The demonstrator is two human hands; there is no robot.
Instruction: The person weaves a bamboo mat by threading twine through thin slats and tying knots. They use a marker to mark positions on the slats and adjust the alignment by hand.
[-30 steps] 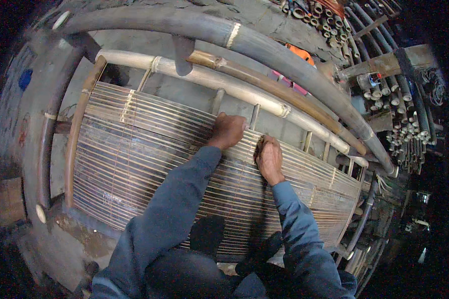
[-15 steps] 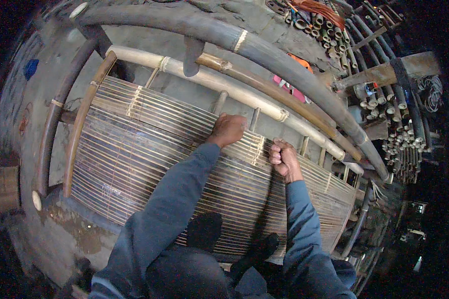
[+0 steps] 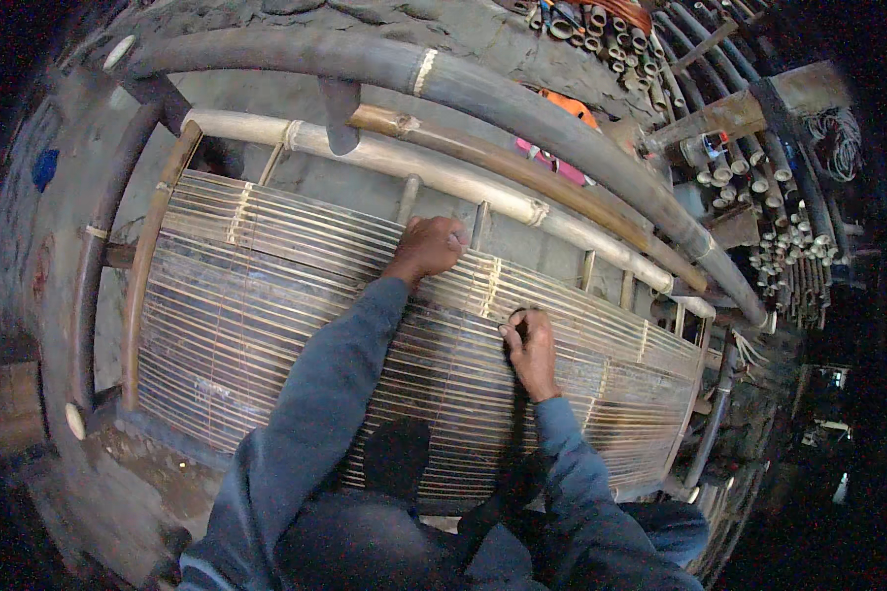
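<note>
A long panel of thin, pale bamboo slats (image 3: pixel 296 325) lies within a bamboo frame in front of me. Pale lashing (image 3: pixel 488 288) crosses the slats in a short row between my hands. My left hand (image 3: pixel 429 248) is closed over the panel's far edge, just left of that lashing; its fingers hide whatever they grip. Just right of the lashing's near end, my right hand (image 3: pixel 531 353) is bent in a pinch low over the slats. Anything between its fingertips is too small to make out.
Thick dark bamboo poles (image 3: pixel 296 54) form an outer frame, with a pale bamboo rail (image 3: pixel 365 158) inside it. Cut bamboo tubes (image 3: pixel 793 241) are stacked at the right. Beyond the far rail lie an orange item (image 3: pixel 569 106) and a pink item (image 3: pixel 554 163).
My right hand has moved down and left, from the panel's far edge to the near end of the lashing. The left hand stays at the same edge. The whole view has shifted slightly.
</note>
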